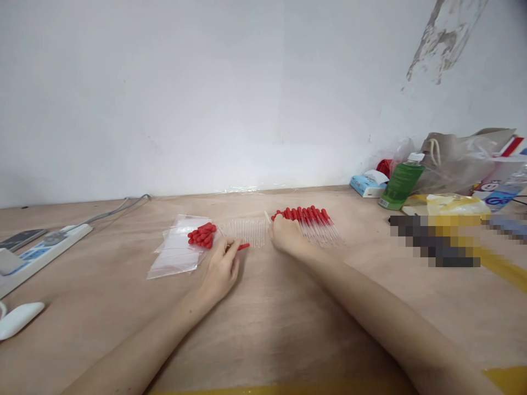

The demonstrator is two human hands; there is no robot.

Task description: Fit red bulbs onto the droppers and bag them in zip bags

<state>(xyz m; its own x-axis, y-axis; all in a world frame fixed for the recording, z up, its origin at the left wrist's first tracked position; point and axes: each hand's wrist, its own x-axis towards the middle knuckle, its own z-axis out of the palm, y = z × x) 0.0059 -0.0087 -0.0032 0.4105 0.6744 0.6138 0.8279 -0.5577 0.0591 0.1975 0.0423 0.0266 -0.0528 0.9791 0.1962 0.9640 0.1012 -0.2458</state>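
Note:
My left hand (pixel 222 267) is closed on a red rubber dropper bulb (pixel 244 247), which points right from the fingertips. Beside that hand, a pile of red bulbs (pixel 201 235) lies on clear plastic bags (pixel 175 255). Between my hands is a row of thin glass dropper tubes (pixel 247 231), side by side on the table. My right hand (pixel 286 233) is pinched around a glass tube (pixel 267 216), whose end sticks up at the left of the fingers. Right of it lie several droppers with red bulbs (pixel 313 215), partly hidden by the hand.
A white power strip (pixel 45 252), a phone (pixel 20 240) and a white rounded object (pixel 20 321) are at the left. Toward the right wall stand a tissue pack (pixel 368 184), a green bottle (pixel 401 184) and plastic bags (pixel 453 159). Yellow tape (pixel 502 269) marks the wooden table.

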